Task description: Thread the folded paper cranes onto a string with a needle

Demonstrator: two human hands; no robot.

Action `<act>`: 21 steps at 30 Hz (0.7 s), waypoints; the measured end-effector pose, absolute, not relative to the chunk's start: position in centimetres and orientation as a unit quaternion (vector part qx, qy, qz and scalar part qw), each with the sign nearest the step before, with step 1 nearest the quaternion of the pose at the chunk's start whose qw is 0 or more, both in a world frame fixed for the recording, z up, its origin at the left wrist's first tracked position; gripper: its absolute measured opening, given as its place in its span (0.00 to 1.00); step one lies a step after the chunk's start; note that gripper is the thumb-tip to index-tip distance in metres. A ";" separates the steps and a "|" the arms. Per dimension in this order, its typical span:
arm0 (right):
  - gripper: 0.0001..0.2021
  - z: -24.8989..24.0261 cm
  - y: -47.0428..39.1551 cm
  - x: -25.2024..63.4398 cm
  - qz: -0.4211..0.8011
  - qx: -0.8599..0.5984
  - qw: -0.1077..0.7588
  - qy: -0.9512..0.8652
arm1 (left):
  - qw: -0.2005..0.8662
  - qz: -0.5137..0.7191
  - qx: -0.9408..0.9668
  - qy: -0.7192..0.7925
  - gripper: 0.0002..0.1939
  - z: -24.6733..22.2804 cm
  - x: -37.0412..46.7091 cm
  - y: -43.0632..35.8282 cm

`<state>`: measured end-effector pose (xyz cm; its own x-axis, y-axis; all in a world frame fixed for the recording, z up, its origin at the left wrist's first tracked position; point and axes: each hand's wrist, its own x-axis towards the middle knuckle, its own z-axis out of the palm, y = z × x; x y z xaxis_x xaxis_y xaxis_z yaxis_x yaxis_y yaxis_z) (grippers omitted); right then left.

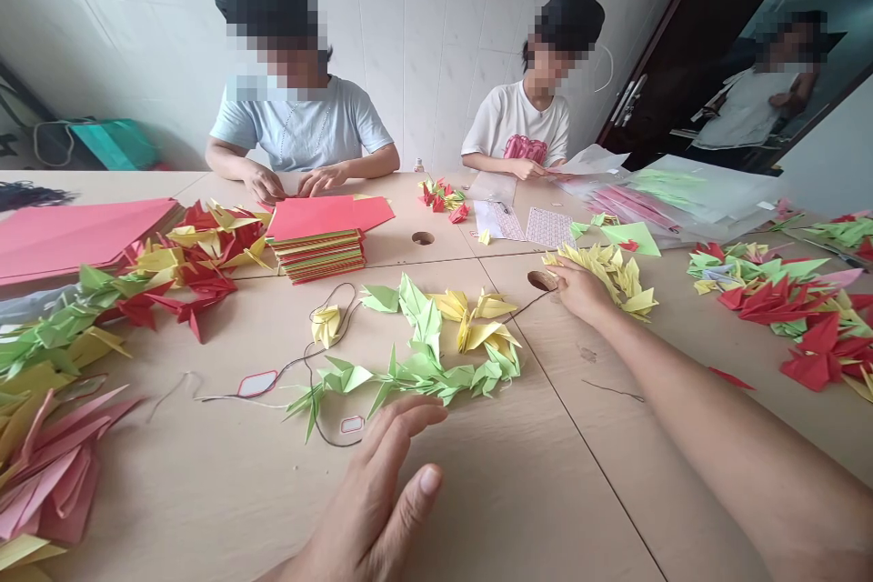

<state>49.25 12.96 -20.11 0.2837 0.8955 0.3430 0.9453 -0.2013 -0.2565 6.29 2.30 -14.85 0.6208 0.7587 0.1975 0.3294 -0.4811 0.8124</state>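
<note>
My left hand [392,482] hovers over the near table with its fingers stretched out, holding nothing. Just beyond its fingertips lies a curved chain of green folded paper cranes [436,373]. Yellow paper cranes [470,318] sit inside that curve, and a dark string [525,307] runs from them to my right hand. That right hand [576,286] reaches out to the right, its fingers closed at the end of a string of yellow paper cranes [617,273]; the fingertips are partly hidden. A single yellow crane [326,325] rests beside a loop of dark string on the left.
Colourful paper cranes lie in heaps at left [61,473] and right [811,309]. A stack of coloured paper [317,245] stands before a person in light blue [306,127]; another person [525,127] handles sheets. Plastic bags [702,191] lie at the back right. The table has round holes [423,238].
</note>
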 end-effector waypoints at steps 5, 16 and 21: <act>0.14 -19.7 12.8 50.1 -0.062 -0.767 0.203 -0.605 | 0.388 0.286 0.817 0.316 0.18 -15.3 6.3 2.8; 0.14 -18.2 11.9 50.2 -0.110 -0.730 0.146 -0.658 | 0.383 0.284 0.815 0.331 0.17 -14.4 6.4 2.2; 0.13 -16.9 10.8 49.6 -0.114 -0.700 0.092 -0.699 | 0.390 0.275 0.824 0.305 0.16 -15.1 6.3 2.8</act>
